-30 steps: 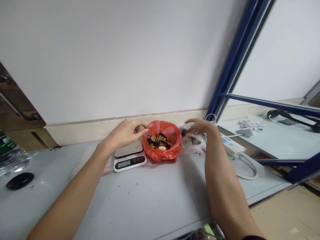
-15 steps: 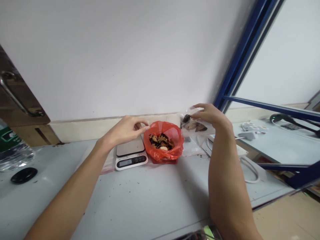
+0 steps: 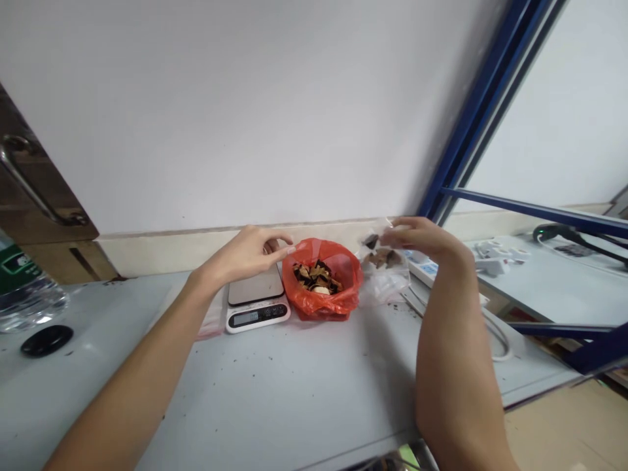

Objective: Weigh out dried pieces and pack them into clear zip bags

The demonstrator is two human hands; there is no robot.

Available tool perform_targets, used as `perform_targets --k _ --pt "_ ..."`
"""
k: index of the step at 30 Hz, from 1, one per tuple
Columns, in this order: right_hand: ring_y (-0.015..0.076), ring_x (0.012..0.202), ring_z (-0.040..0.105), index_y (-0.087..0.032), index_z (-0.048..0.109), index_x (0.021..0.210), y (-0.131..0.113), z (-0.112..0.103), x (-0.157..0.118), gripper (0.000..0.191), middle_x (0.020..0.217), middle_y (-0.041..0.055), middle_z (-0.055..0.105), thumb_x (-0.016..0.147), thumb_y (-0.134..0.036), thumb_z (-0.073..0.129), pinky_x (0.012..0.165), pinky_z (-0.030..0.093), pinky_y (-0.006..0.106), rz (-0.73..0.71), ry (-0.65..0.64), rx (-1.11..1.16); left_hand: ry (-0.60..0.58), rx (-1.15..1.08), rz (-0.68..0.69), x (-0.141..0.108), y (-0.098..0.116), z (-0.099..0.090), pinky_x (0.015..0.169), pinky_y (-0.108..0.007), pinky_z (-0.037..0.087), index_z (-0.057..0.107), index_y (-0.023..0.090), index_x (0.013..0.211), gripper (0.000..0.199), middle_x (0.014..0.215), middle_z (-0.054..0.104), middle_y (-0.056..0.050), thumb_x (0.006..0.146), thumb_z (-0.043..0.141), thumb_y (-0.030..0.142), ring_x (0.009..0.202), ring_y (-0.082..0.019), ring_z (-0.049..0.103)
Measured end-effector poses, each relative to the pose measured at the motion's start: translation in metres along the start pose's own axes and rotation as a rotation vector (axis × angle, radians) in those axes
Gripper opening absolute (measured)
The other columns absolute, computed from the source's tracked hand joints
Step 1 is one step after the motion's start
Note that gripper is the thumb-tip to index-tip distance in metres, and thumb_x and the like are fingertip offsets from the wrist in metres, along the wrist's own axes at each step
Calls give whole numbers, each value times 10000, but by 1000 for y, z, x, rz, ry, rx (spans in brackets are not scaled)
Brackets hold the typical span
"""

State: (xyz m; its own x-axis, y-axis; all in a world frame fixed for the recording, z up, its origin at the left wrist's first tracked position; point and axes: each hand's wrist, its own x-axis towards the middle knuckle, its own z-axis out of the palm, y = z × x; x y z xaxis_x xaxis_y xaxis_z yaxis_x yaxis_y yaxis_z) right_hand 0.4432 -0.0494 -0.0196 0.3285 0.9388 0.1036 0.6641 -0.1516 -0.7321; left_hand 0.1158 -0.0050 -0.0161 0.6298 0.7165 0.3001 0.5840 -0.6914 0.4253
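My left hand (image 3: 258, 250) pinches the left rim of a red plastic bag (image 3: 324, 302). The bag stands with its mouth held wide. Inside lie dried brown and dark pieces (image 3: 314, 275) with one pale round piece among them. To the right, my right hand (image 3: 415, 237) has its fingers on a clear plastic bag (image 3: 385, 282), which holds some brown and black pieces. Motion blurs these fingers a little. Left of the red bag, partly under my left hand, sits a white kitchen scale (image 3: 259, 314) with a lit display.
A large water bottle (image 3: 24, 288) and a black oval object (image 3: 46, 341) are at the left. White power strips (image 3: 495, 258) and cables lie at the right, by a blue metal frame (image 3: 483, 111). A wall backs the grey table (image 3: 275, 392), where small crumbs are scattered.
My right hand has moved slightly right and down with the clear bag, which now hangs lower near the table. My left hand stays at the red bag's rim.
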Motion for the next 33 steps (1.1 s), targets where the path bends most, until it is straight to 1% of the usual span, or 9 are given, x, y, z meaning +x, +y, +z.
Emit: perform_targets --k 4,8,13,16,20,22,26,30,33 --pt "199 792 699 -175 680 914 -38 -6 -15 188 826 72 776 750 -231 752 751 535 307 -150 -15 73 67 -80 -5 -1 5 -1 824 -330 562 735 219 1173 509 966 771 -60 893 549 600 855 -219 694" --pt "174 713 686 -175 659 897 -75 11 -27 204 742 29 739 725 -208 764 663 509 279 -414 -115 15 92 -238 36 -3 15 -1 925 -354 545 658 185 1296 584 1185 740 -100 900 551 601 1063 -253 680" --pt "162 665 660 -190 623 963 -102 37 -33 339 702 -12 699 689 -249 814 625 486 277 -663 -249 60 121 -404 69 -4 20 3 885 -352 554 750 165 1025 420 1058 772 -103 877 623 537 962 -247 713" --pt "165 661 658 -198 633 1042 -102 39 -30 424 716 -8 714 685 -318 829 616 475 277 -594 -271 -2 229 -471 47 -1 12 0 842 -353 565 756 169 858 327 892 781 -85 839 689 489 860 -238 724" --pt "179 686 663 -173 709 795 -91 35 -18 262 708 26 723 699 -398 804 617 465 289 -484 -364 -149 406 -664 -14 1 -4 -10 875 -359 579 751 164 841 283 861 785 -82 741 801 424 882 -246 738" --pt "175 687 655 -165 710 703 -85 36 -12 274 688 32 715 701 -427 791 638 477 294 -496 -390 -48 431 -761 -41 0 -11 -15 890 -368 585 743 159 844 290 850 781 -81 711 825 403 878 -243 743" --pt "166 742 668 -157 738 742 -79 43 -6 289 755 49 742 683 -431 811 730 527 311 -511 -434 314 394 -814 -135 -2 -22 -24 886 -385 595 717 156 905 246 832 766 -73 739 798 319 843 -222 749" --pt "139 702 664 -157 730 737 -83 54 -4 224 716 25 733 651 -324 853 723 539 285 -465 -515 461 472 -551 -251 -5 -29 -27 859 -392 608 688 176 1063 310 816 742 -49 759 723 218 813 -218 748" --pt "117 627 633 -146 716 688 -87 69 -1 127 653 13 710 683 -225 815 656 519 258 -438 -541 440 594 -208 -274 -5 -30 -25 851 -401 609 650 176 1195 455 970 739 -77 747 706 231 886 -238 731"
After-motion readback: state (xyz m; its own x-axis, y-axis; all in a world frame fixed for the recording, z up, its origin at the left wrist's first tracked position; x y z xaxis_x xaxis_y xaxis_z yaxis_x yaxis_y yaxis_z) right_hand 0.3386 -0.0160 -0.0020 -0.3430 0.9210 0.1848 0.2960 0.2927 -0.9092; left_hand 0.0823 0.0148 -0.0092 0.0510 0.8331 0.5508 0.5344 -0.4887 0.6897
